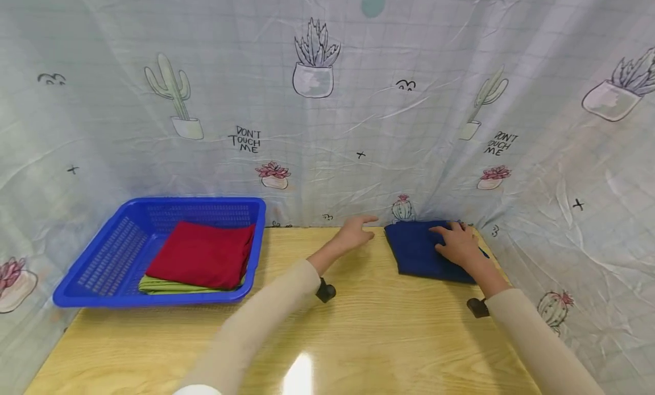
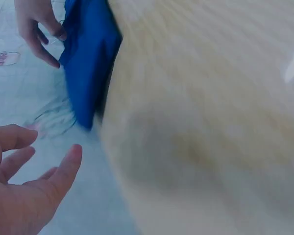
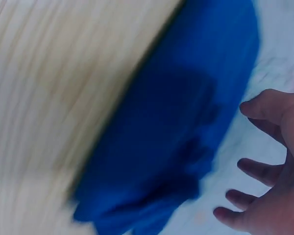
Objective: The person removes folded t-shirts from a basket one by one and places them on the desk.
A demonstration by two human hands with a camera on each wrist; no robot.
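- We've got the blue cloth (image 1: 415, 251) at the far right of the desk (image 1: 384, 327)
- Our right hand (image 1: 457, 245) is right by it, fingers spread
- Our left hand (image 1: 353, 234) is just left, also wide

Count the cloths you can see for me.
3: a red cloth on a green cloth in the blue basket, and a blue cloth on the table by the right hand. More may be hidden underneath.
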